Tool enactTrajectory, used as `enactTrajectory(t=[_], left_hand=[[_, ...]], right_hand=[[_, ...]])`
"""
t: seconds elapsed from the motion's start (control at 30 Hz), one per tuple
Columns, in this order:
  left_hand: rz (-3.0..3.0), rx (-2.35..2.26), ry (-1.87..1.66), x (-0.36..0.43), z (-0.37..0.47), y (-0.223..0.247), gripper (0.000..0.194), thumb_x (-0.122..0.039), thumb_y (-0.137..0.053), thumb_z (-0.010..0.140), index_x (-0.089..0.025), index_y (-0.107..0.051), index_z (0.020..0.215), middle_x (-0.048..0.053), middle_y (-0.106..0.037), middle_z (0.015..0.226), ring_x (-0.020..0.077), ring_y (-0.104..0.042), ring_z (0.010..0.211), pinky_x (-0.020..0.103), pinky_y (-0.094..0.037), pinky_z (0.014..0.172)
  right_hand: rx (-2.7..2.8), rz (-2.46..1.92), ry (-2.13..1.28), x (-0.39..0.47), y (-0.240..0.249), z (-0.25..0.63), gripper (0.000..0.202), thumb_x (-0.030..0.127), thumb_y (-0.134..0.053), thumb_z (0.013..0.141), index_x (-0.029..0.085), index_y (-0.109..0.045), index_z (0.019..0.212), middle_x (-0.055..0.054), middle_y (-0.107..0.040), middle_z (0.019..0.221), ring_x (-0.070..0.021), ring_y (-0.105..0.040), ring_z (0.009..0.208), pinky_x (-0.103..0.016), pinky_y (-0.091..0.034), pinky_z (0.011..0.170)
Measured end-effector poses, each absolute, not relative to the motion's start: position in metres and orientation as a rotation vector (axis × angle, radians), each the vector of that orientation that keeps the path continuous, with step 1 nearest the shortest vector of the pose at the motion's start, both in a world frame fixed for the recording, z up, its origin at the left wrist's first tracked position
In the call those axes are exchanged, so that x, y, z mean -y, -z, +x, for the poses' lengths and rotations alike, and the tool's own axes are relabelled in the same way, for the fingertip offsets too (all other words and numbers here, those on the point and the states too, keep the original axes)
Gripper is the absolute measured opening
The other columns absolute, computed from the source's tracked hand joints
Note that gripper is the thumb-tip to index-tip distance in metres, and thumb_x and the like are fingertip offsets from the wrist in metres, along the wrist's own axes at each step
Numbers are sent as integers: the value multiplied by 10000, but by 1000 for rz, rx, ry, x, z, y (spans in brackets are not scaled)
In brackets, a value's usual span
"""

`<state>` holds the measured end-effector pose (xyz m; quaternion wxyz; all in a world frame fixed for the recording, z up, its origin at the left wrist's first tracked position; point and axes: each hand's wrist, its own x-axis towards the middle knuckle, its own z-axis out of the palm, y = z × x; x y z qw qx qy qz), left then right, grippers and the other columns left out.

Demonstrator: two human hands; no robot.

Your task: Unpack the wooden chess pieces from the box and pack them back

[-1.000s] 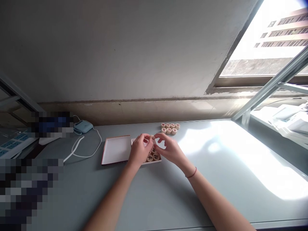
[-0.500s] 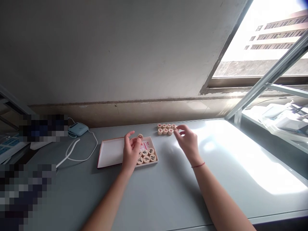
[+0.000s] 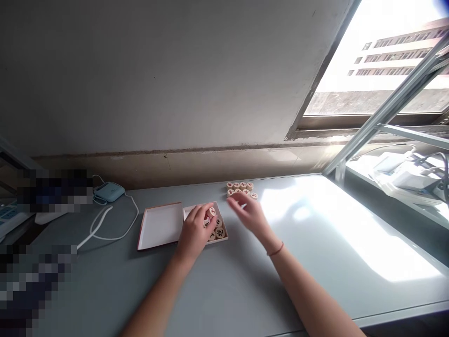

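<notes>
My left hand [image 3: 195, 232] is over the shallow box [image 3: 222, 238], its fingers closed round a xiangqi piece [image 3: 212, 211] with a red character. Beneath the fingers, several pieces with black characters [image 3: 219, 233] lie in the box; my hand hides part of them. My right hand [image 3: 251, 216], slightly blurred, hovers between the box and a block of stacked pieces [image 3: 243, 186] with red characters. Its fingers are apart and no piece shows in them. One loose piece [image 3: 254, 195] sits at the right front of the stacks.
Left of the box lies its open lid [image 3: 159, 227]. A blue device [image 3: 109, 191] with a white cable [image 3: 105, 238] rests at the back left. The wall [image 3: 157, 93] borders the far edge of the grey table [image 3: 224, 290]. At the right stands a metal frame [image 3: 379, 112].
My right hand has moved left and nearer from the stacks, leaving a piece at their right front. My left hand has lowered over the box with a piece in its fingers.
</notes>
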<state>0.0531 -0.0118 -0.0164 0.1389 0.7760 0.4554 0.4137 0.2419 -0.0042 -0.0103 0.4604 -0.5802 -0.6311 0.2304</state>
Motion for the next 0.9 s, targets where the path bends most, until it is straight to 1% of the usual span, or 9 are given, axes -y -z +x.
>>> enactTrajectory(t=[0.1, 0.2, 0.27, 0.33, 0.4, 0.47, 0.67, 0.77, 0.9], left_hand=[[2412, -1247, -1174, 11, 53, 19, 254, -227, -509, 922, -231, -556, 1172, 55, -667, 1044, 202, -636, 977, 332, -518, 868], [2468, -1232, -1128, 11, 54, 20, 285, -224, -495, 932, -244, -533, 1213, 54, -672, 1064, 210, -638, 997, 344, -518, 882], [2490, -1250, -1106, 11, 54, 20, 330, -230, -506, 925, -243, -508, 1256, 58, -673, 1074, 211, -641, 988, 351, -515, 886], [2498, -1275, -1091, 10, 53, 20, 359, -245, -517, 917, -246, -494, 1275, 62, -665, 1108, 215, -636, 1004, 355, -508, 894], [2490, -1290, -1077, 10, 52, 20, 340, -245, -501, 919, -252, -505, 1259, 55, -661, 1123, 211, -631, 1020, 350, -503, 899], [2476, -1288, -1078, 9, 51, 21, 304, -234, -476, 926, -250, -524, 1226, 48, -661, 1118, 204, -627, 1032, 344, -498, 908], [2447, -1293, -1057, 7, 49, 22, 280, -212, -468, 919, -233, -548, 1186, 48, -670, 1092, 196, -630, 1013, 336, -508, 891], [2433, -1294, -1043, 8, 49, 22, 286, -209, -470, 913, -239, -557, 1184, 49, -670, 1084, 193, -631, 1002, 333, -509, 887], [2411, -1302, -1021, 9, 50, 23, 271, -210, -468, 909, -231, -576, 1157, 51, -678, 1051, 184, -639, 944, 320, -505, 844]], right_hand=[[1651, -1277, -800, 19, 0, 209, 231, 423, -571, 841, 211, -646, 894, -24, -685, 840, -141, -577, 702, -247, -460, 602], [1630, -1271, -838, 22, -2, 203, 202, 384, -574, 829, 218, -658, 907, -22, -688, 848, -138, -570, 681, -250, -466, 595], [1578, -1322, -765, 16, 1, 216, 238, 385, -573, 813, 211, -666, 946, -45, -691, 890, -155, -580, 699, -271, -476, 607], [1488, -1436, -577, 6, 6, 238, 296, 389, -566, 795, 199, -667, 999, -74, -688, 956, -173, -581, 714, -304, -484, 644], [1402, -1596, -330, -4, 15, 264, 336, 372, -550, 777, 193, -666, 1036, -91, -678, 1003, -183, -573, 717, -337, -477, 693], [1366, -1739, -170, -12, 25, 287, 353, 358, -521, 780, 201, -654, 1067, -87, -679, 972, -203, -571, 743, -353, -459, 712], [1415, -1974, -109, -21, 52, 307, 175, 281, -522, 787, 236, -631, 917, -41, -681, 913, -206, -564, 784, -314, -392, 683], [1412, -2024, -93, -23, 58, 306, 178, 264, -526, 791, 245, -622, 940, -41, -665, 894, -211, -562, 820, -297, -366, 667], [1420, -1958, -91, -28, 64, 308, 181, 265, -508, 800, 241, -613, 945, -36, -654, 880, -203, -555, 806, -296, -371, 677]])
